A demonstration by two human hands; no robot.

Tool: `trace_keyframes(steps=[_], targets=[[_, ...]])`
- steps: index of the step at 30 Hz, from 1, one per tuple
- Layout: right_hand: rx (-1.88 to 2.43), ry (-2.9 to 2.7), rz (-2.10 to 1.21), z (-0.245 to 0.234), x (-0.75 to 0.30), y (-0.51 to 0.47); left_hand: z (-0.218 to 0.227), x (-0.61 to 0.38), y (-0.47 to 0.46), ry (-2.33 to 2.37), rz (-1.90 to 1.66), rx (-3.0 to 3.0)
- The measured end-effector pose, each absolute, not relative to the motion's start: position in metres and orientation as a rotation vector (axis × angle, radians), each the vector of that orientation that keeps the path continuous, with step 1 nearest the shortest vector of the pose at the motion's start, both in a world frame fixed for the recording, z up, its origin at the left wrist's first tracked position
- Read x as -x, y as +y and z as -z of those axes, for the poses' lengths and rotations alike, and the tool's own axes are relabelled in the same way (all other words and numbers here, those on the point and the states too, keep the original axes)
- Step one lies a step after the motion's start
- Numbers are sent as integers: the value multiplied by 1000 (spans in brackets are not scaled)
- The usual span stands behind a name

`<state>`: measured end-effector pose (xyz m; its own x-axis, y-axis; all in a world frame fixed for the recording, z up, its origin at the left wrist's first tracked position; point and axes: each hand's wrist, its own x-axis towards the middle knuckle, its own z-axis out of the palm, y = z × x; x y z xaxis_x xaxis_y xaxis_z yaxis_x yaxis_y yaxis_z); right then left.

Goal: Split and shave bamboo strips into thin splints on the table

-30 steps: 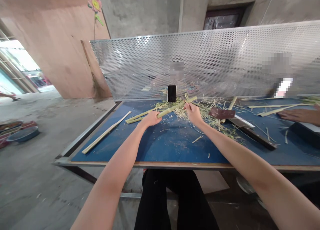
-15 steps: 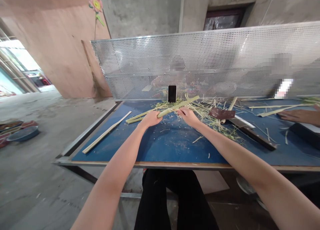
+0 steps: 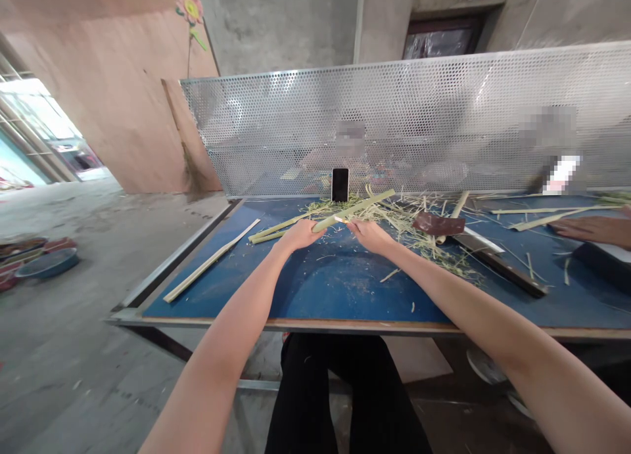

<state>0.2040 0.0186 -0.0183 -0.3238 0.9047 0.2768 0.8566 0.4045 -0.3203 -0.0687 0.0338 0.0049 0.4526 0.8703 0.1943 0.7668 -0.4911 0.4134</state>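
Note:
My left hand (image 3: 302,236) is closed around the near end of a pale green split stalk (image 3: 367,205), which slants up and away to the right above the blue table (image 3: 315,283). My right hand (image 3: 369,235) is closed beside the stalk, just right of my left. A small whitish piece (image 3: 340,219) shows at its fingertips, against the stalk; whether it is a blade or a peeled sliver I cannot tell. Beyond both hands lies a heap of green and pale shavings (image 3: 394,211). More split stalks (image 3: 276,230) rest on the table behind my left hand.
A phone (image 3: 340,184) stands against the perforated metal screen (image 3: 276,132). To the right lie a brown wrapped thing (image 3: 438,224) and a long dark bar (image 3: 503,267). A long strip (image 3: 211,262) lies at left. Another person's hand (image 3: 591,230) is at far right.
My right hand has shifted slightly left and down along the stalk, and the whitish piece now shows at its fingertips. The stalk and my left hand have barely moved.

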Motion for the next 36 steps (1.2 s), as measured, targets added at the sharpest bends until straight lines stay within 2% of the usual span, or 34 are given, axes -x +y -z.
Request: trace_keyframes(steps=[11, 28, 36], targets=[[1626, -2292, -82, 18, -198, 18, -8, 66, 36, 1394, -414, -2299], [1732, -2078, -76, 6, -200, 25, -5, 64, 34, 1335, -411, -2181], [1647, -2109, -157, 9, -201, 16, -4, 64, 33, 1341, -375, -2137]])
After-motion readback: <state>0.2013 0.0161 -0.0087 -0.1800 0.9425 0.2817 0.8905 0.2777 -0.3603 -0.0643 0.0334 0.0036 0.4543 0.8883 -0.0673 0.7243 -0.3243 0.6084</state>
